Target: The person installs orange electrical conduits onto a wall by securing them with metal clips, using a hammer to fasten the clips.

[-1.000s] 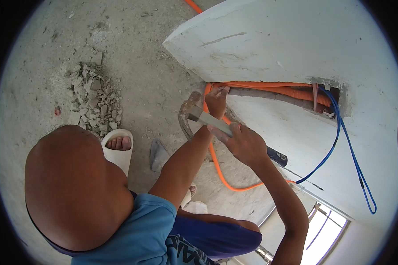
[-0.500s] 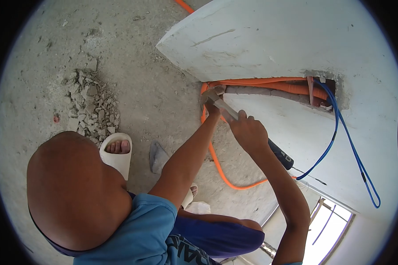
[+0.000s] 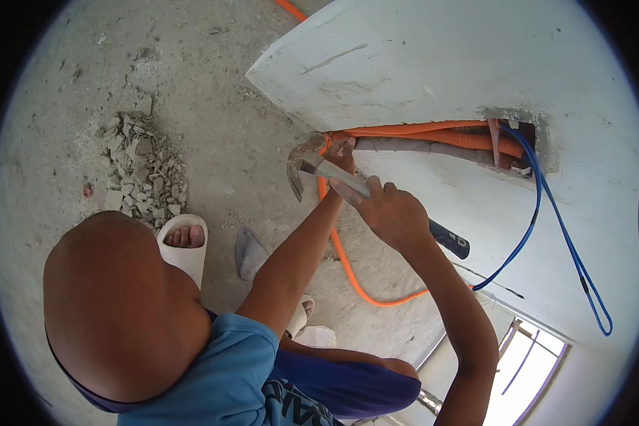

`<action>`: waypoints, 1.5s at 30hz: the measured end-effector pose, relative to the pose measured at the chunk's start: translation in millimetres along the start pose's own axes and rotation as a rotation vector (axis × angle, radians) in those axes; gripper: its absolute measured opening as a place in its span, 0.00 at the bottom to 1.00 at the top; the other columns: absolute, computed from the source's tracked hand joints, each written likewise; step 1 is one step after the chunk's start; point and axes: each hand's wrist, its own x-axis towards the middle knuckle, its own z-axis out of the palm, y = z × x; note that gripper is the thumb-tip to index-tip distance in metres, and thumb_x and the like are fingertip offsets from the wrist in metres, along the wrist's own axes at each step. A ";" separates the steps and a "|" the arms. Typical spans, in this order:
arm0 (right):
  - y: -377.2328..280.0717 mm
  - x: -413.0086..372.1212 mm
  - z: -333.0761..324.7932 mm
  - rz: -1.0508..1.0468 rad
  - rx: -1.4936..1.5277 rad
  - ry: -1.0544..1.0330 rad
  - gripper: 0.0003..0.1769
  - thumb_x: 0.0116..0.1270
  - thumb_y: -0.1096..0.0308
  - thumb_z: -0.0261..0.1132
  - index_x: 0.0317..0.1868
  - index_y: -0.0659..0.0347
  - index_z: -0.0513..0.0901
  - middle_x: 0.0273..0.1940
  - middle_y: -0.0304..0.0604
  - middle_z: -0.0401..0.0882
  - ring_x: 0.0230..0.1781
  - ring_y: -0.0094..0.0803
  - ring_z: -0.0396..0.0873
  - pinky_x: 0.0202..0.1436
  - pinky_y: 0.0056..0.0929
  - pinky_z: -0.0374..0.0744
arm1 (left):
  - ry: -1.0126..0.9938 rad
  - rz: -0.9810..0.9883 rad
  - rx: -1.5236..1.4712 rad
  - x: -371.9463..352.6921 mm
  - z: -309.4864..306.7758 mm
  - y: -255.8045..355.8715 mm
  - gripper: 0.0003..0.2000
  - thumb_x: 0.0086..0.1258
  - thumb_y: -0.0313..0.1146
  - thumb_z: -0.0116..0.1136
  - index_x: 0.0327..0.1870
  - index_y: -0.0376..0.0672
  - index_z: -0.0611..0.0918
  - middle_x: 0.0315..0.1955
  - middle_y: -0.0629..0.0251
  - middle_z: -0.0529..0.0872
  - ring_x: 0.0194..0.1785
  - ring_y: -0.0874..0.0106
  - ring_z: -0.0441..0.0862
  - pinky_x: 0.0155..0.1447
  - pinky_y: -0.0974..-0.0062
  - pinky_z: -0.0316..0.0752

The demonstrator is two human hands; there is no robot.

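My right hand (image 3: pixel 394 216) is closed around the handle of a claw hammer (image 3: pixel 307 165), whose rusty head hangs over the floor just left of my left hand. My left hand (image 3: pixel 343 157) is closed at the low end of a slot cut in the white wall (image 3: pixel 419 78). What its fingers grip is mostly hidden by the hammer and the other hand. Orange corrugated conduit (image 3: pixel 433 133) runs along the slot beside my left fingers, and one length (image 3: pixel 348 266) curves out over the floor.
Blue cable (image 3: pixel 539 188) loops out of the square hole at the slot's far end. A heap of broken rubble (image 3: pixel 145 167) lies on the concrete floor beside my slippered foot (image 3: pixel 186 238). A grey triangular piece (image 3: pixel 250 254) lies near my left forearm. A bright opening (image 3: pixel 529 362) shows at lower right.
The hammer head has moved left and slightly down, away from my left hand, uncovering more of its fingers. My left hand stays at the slot's end.
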 end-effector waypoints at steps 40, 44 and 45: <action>-13.3 -1.5 4.0 -0.094 0.072 0.130 0.32 0.63 0.69 0.63 0.68 0.37 0.73 0.28 0.41 0.74 0.22 0.27 0.78 0.19 0.22 0.77 | -0.026 0.136 -0.023 10.6 -1.6 -12.6 0.15 0.65 0.35 0.69 0.41 0.30 0.86 0.31 0.60 0.88 0.35 0.78 0.81 0.43 0.80 0.75; -2.1 0.9 19.8 0.147 0.036 -0.101 0.33 0.64 0.69 0.62 0.70 0.36 0.71 0.30 0.42 0.76 0.23 0.27 0.79 0.20 0.23 0.79 | 0.030 0.091 0.001 7.4 3.1 -13.0 0.12 0.65 0.32 0.68 0.38 0.30 0.87 0.29 0.61 0.88 0.33 0.79 0.81 0.40 0.79 0.75; -4.2 0.2 21.1 0.121 0.028 -0.034 0.33 0.64 0.69 0.62 0.70 0.36 0.70 0.30 0.42 0.76 0.23 0.27 0.79 0.20 0.24 0.79 | 0.039 0.102 0.019 6.2 3.7 -13.5 0.12 0.65 0.32 0.68 0.38 0.30 0.87 0.29 0.61 0.88 0.33 0.79 0.81 0.39 0.79 0.75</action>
